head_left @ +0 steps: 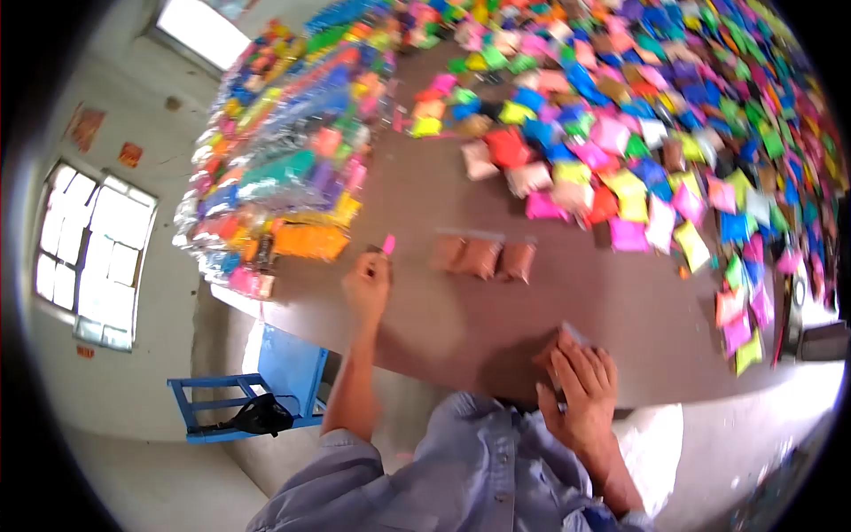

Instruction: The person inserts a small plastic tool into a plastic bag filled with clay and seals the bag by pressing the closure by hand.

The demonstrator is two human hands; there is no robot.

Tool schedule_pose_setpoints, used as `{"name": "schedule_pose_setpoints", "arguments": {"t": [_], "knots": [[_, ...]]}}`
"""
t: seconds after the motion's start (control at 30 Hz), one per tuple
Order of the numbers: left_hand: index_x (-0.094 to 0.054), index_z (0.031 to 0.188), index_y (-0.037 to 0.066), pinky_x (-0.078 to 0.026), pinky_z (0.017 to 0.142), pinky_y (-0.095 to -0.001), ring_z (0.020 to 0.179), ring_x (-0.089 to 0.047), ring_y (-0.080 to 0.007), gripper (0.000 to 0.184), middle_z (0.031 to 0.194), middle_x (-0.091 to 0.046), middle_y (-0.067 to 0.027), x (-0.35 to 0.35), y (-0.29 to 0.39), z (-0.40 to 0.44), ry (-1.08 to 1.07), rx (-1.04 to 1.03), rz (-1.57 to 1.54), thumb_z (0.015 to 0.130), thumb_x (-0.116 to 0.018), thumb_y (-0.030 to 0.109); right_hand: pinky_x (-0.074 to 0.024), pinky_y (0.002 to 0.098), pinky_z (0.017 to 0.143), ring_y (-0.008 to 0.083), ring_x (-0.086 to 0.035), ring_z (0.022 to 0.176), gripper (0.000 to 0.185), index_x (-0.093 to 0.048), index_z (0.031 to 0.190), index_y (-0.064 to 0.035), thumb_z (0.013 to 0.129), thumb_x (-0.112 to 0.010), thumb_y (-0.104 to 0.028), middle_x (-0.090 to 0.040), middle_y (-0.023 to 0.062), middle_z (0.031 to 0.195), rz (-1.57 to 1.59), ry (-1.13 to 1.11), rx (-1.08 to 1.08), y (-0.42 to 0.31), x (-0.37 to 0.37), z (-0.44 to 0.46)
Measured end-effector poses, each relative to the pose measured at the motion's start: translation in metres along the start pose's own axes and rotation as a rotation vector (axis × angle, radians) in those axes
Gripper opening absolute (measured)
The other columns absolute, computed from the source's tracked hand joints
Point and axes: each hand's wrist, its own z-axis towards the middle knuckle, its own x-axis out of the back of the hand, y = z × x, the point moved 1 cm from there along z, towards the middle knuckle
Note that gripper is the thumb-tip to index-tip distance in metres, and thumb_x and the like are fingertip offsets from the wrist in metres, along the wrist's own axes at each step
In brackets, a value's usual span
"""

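My left hand [366, 282] is closed in a fist over the left part of the table. A small bright pink piece [389, 244] shows just beyond its fingers; whether the hand grips it cannot be made out. Near the front edge, my right hand [582, 386] has its fingers wrapped over a brown packet [572, 337], which is mostly hidden under them. Between the hands and farther back, three small clear packets with brown contents [481, 257] lie side by side.
Small colourful packets [629, 195] cover the back and right of the brown table [425, 319]. Larger clear bags of coloured packets [284, 177] are piled at the left. A blue chair [288, 363] with a black item on it stands left of the table.
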Motion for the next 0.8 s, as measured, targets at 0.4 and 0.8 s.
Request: {"name": "schedule_pose_setpoints", "arguments": {"t": [0.4, 0.8], "knots": [[-0.073, 0.09, -0.002, -0.043, 0.061, -0.0275, 0.066, -0.05, -0.0052, 0.022, 0.071, -0.06, 0.0038, 0.0, -0.008, 0.009, -0.03, 0.034, -0.024, 0.104, -0.074, 0.016, -0.042, 0.0582, 0.117, 0.0314, -0.066, 0.134, 0.057, -0.072, 0.132, -0.0028, 0.08, -0.088, -0.022, -0.068, 0.0135, 0.147, -0.008, -0.05, -0.014, 0.01, 0.009, 0.005], [-0.07, 0.088, -0.001, -0.042, 0.061, -0.0268, 0.067, -0.05, -0.0046, 0.022, 0.071, -0.059, 0.004, 0.001, 0.004, 0.006, -0.029, 0.067, -0.026, 0.104, -0.073, 0.014, -0.0422, 0.058, 0.118, 0.0327, -0.067, 0.132, 0.054, -0.075, 0.13, -0.0054, 0.08, -0.088, -0.022, -0.07, 0.0123, 0.143, 0.064, -0.085, -0.002, 0.015, 0.013, 0.017]]}}
